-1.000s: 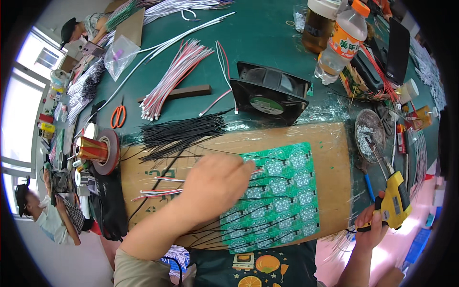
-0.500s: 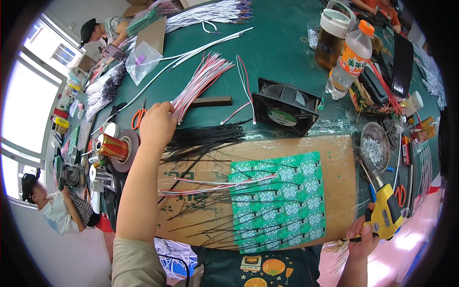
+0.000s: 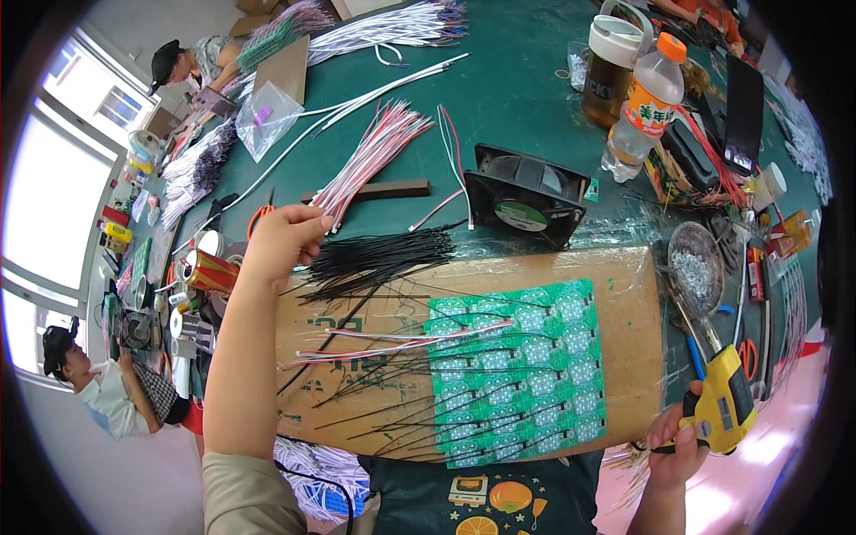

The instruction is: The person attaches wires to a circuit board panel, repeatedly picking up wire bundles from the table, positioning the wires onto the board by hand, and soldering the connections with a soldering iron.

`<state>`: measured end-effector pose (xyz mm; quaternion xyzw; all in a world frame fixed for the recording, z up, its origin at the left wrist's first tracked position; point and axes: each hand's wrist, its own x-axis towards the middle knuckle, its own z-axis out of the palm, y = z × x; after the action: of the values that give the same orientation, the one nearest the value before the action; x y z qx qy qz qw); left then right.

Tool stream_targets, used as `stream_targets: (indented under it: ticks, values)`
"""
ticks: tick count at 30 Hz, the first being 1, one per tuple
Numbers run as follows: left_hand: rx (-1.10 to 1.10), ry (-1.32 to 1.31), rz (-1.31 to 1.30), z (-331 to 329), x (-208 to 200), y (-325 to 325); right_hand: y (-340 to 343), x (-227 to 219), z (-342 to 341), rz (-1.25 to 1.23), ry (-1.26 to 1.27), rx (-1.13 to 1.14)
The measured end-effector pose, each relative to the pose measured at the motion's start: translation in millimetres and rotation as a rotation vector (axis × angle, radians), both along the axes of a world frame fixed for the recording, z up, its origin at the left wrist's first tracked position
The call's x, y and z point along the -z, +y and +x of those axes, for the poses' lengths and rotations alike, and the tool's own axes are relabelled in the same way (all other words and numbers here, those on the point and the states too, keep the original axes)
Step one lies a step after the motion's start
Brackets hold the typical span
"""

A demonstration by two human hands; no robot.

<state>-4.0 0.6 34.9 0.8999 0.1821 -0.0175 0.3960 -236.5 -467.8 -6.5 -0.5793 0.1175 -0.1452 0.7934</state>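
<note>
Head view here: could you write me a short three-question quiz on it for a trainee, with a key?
1. Which hand holds the yellow gun-shaped tool?
2. True or false: the green circuit board lies on the cardboard.
3. Fill in: the wire bundle near the left hand is red and ____.

Key:
1. The right hand.
2. True.
3. White.

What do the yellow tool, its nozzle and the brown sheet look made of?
Yellow tool: probably hard plastic, smoothly moulded. Nozzle: likely metal, grey and shiny. Brown sheet: apparently cardboard, tan and printed; its glossy patches could be tape.
</note>
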Motion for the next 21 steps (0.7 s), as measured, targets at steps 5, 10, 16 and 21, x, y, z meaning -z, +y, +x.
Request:
stream_targets:
  ticks: [5,10,16,21]
  values:
    - [0.037,0.292,-1.048,-41,9,-24,11,-8,-2,0.044,-0.011,-0.026]
    - [0.084,0.58,-1.238,-109,8,-97,26,-19,-2,0.077,-0.055,-0.097]
    - [0.195,0.662,-1.378,-155,6,-151,49,-27,-3,0.057,-0.007,-0.236]
    - [0.277,0.658,-1.491,-177,7,-194,63,-19,-3,-0.376,0.051,-0.441]
